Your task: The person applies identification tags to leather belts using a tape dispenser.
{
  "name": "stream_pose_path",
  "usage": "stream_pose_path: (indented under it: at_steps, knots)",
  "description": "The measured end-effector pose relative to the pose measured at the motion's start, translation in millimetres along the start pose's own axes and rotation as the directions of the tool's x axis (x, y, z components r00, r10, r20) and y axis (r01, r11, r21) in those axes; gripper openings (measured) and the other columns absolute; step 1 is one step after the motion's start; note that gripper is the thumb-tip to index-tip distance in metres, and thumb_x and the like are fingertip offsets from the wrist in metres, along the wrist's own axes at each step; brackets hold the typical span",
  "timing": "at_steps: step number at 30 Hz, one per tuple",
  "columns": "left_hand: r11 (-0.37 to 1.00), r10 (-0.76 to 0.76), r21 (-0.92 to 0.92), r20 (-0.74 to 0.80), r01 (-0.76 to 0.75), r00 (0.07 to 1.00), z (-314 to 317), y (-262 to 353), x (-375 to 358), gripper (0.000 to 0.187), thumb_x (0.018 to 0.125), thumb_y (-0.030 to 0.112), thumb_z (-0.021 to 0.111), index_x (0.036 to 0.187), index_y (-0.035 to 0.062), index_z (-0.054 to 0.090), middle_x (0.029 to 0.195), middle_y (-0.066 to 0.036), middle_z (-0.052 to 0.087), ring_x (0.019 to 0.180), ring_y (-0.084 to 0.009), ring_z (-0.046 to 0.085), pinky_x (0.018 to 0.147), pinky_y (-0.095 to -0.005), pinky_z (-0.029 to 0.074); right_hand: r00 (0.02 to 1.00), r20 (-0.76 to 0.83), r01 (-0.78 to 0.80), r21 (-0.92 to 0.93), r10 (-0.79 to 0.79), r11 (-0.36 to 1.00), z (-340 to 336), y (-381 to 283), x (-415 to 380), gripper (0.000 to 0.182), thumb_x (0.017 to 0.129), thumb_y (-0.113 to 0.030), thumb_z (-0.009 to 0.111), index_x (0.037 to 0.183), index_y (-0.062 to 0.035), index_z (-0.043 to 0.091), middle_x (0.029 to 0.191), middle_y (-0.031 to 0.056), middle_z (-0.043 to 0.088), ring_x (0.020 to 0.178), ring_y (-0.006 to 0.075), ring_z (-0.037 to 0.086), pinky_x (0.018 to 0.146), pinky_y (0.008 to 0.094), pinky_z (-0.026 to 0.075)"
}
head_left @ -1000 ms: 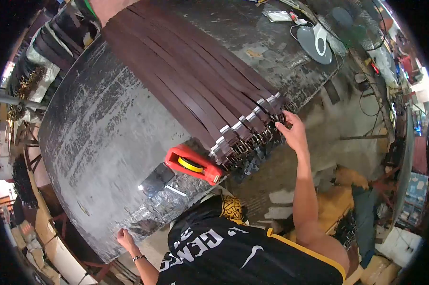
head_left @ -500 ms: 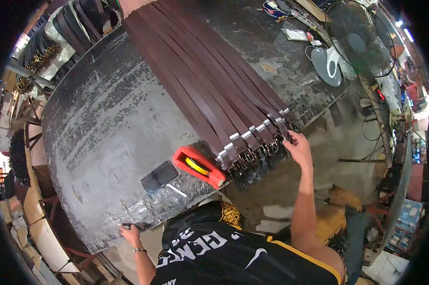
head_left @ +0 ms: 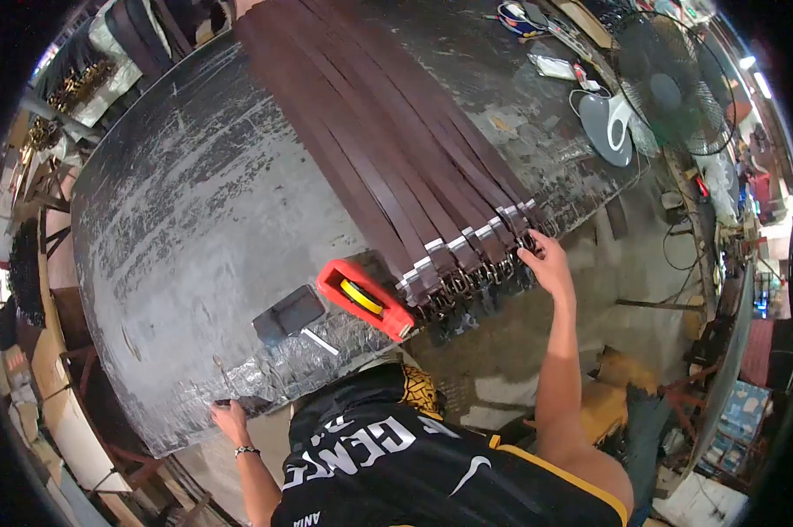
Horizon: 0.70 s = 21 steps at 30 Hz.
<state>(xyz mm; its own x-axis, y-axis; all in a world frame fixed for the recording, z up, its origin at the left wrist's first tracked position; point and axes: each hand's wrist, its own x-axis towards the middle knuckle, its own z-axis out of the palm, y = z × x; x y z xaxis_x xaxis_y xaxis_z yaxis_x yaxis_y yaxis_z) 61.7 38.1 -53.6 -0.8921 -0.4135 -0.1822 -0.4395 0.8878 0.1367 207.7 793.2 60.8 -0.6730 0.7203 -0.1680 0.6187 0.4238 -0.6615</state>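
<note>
Buckles (head_left: 468, 277) overhanging table edge (head_left: 326, 373) — right hand (head_left: 550, 263) touching them, left hand (head_left: 232, 423) at edge, both grasps unclear

Is moderately lit; gleams along near edge of tabletop (head_left: 194, 263); bows strongly toward margins; blackens at frame corners.

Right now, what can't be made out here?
All in the head view:
Right hand: what its grip touches, hidden by its own fingers.
Left hand: whether it holds anything, too small.
Brown straps: far ends, cut off by top edge.
Metal hooks: exact count, small and overlapping.
</note>
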Motion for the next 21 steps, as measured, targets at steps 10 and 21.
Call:
stream_pose_path:
  at_steps: [10,21]
  knots:
    - [1.000,0.001,-0.030,-0.039,-0.003,0.999,0.5,-6.6,-15.6,0.064,0.082,0.020,0.063,0.139,-0.0018,0.043,0.138,-0.032,0.044,0.128,-0.0454,0.043,0.107,-0.0488,0.038,0.997,-0.005,-0.081,0.063,0.082,0.995,2.8,9.0,-12.4,0.059,0.084,-0.026,0.077,0.136,-0.0071,0.057,0.113,0.0105,0.058,0.084,0.0179,0.058,0.077,0.0335,0.050]
    - [0.994,0.030,-0.107,-0.058,-0.036,0.998,-20.6,4.3,-42.1,0.069,0.081,0.019,0.063,0.145,0.0051,0.039,0.146,-0.029,0.038,0.134,-0.0441,0.038,0.109,-0.0499,0.035,0.976,-0.218,-0.065,-0.222,0.015,0.973,-3.1,-76.9,-44.7,0.053,0.091,-0.023,0.066,0.138,-0.0023,0.052,0.124,0.0175,0.060,0.090,0.0260,0.066,0.083,0.0403,0.052]
